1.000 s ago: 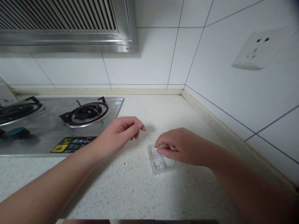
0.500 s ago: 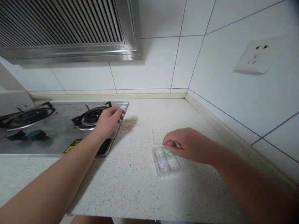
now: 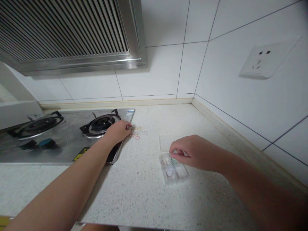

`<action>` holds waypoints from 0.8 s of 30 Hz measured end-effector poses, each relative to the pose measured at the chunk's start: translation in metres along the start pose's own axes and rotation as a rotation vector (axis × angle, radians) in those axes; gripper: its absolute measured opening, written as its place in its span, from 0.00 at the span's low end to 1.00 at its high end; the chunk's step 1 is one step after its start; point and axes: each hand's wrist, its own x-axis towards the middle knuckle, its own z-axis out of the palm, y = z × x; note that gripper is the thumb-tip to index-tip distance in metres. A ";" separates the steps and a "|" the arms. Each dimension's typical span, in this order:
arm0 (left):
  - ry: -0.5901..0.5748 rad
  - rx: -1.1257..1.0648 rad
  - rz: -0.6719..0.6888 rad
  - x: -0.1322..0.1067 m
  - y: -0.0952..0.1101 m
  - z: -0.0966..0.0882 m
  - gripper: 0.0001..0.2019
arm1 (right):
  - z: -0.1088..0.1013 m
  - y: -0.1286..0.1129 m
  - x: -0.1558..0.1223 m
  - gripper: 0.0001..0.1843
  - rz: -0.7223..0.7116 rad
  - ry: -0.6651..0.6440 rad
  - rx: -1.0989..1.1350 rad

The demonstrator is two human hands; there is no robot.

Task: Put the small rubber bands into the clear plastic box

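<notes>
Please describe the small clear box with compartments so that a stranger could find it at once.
On the pale speckled stone countertop, right of the steel gas stove, the right hand rests on a small clear plastic compartment box. Unlike the loose coloured rubber rings by the left hand, its rings sit in separate square cells.
</notes>
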 end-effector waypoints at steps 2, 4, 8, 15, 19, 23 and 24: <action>-0.014 0.032 -0.005 0.001 -0.002 0.001 0.15 | 0.000 -0.001 0.000 0.09 -0.001 -0.010 -0.007; -0.024 0.053 -0.007 0.002 -0.002 0.000 0.14 | 0.000 -0.001 0.000 0.09 -0.003 -0.016 -0.004; -0.040 0.071 -0.008 0.002 -0.001 -0.001 0.12 | 0.000 -0.001 -0.001 0.09 0.001 -0.009 0.013; -0.034 0.070 0.003 -0.001 0.002 -0.002 0.11 | 0.000 -0.001 0.000 0.09 0.000 0.001 0.005; -0.006 0.057 0.018 -0.005 0.005 -0.003 0.10 | -0.001 -0.002 0.000 0.09 0.013 0.003 0.000; 0.032 0.016 0.043 -0.011 0.012 -0.009 0.11 | -0.002 -0.001 0.000 0.09 0.026 -0.006 -0.006; 0.038 -0.001 0.051 -0.013 0.014 -0.010 0.11 | -0.002 -0.001 0.000 0.09 0.024 -0.004 -0.007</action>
